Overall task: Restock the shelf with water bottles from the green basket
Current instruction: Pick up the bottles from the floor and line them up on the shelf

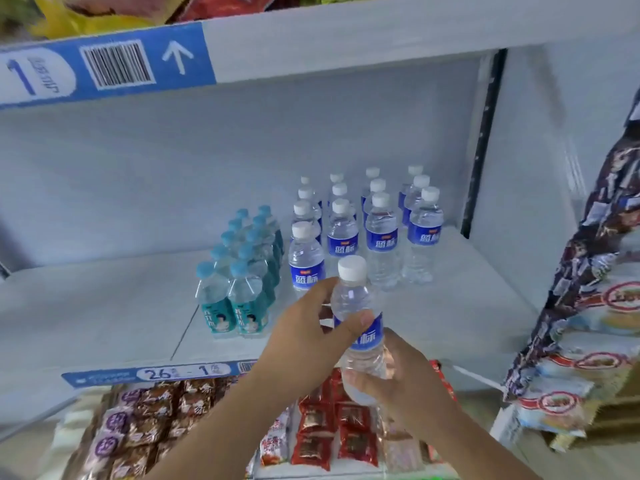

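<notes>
Nearest the camera, the right hand point(405, 377) cups the base of a water bottle point(350, 301), its fingers curled under and round the clear lower body. The left hand point(304, 327) grips the same bottle higher up, with the thumb across the blue label and the fingers wrapped behind the shoulder. Held by both hands, the bottle leans slightly left and is off every surface. Below it lie snack packets point(311, 441) on a lower tier. The green basket cannot be made out.

Just behind the bottle runs the front edge of the shelf point(104, 306). Beyond its cap stand the blue-label rows point(381, 233), four files running back. The file left of the bottle reaches further forward than the other three, so the open spot right behind the cap looks like the target. Further left of the bottle stands a block of teal bottles point(239, 296).

The main risk is probably the neighbour. The forward bottle on the left sits near the left hand's knuckles, and a nudge could topple it into the files behind. Setting the held bottle down while it leans could also tip it, and letting go with one hand too early may let the smooth plastic slip.
</notes>
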